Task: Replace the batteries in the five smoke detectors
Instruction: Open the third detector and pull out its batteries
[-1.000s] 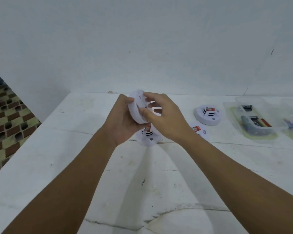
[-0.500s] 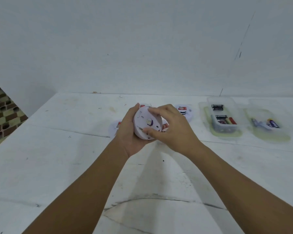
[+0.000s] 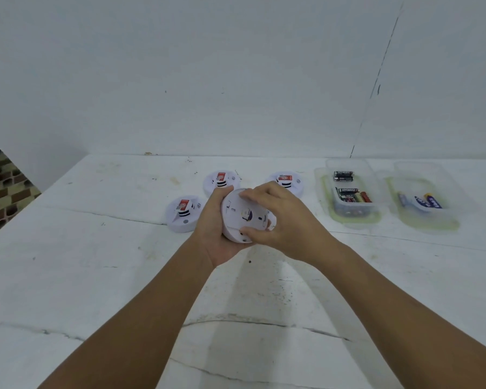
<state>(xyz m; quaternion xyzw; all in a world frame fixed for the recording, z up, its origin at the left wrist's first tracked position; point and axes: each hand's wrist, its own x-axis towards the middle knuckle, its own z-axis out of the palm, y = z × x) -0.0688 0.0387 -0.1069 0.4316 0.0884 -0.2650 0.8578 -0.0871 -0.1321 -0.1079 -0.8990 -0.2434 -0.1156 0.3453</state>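
Scuffed white table [image 3: 96,276] against white wall [image 3: 208,66], both hands' fingers [image 3: 247,195] gripping white smoke detector [image 3: 236,217]

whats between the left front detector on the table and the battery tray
In the head view, both hands, left hand and right hand, gripping a smoke detector.

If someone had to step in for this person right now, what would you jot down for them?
Left hand cradles a smoke detector from behind, back side facing up; right hand grips its rim, thumb and fingers around it.
Three more detectors lie face up on the table: near left, far left, far right. A fifth isn't clearly visible.
Batteries sit in two clear tubs: nearer tub, right-hand tub.
Done: cannot tell how many were already changed.
Left: open the held one, swap batteries, then the others.
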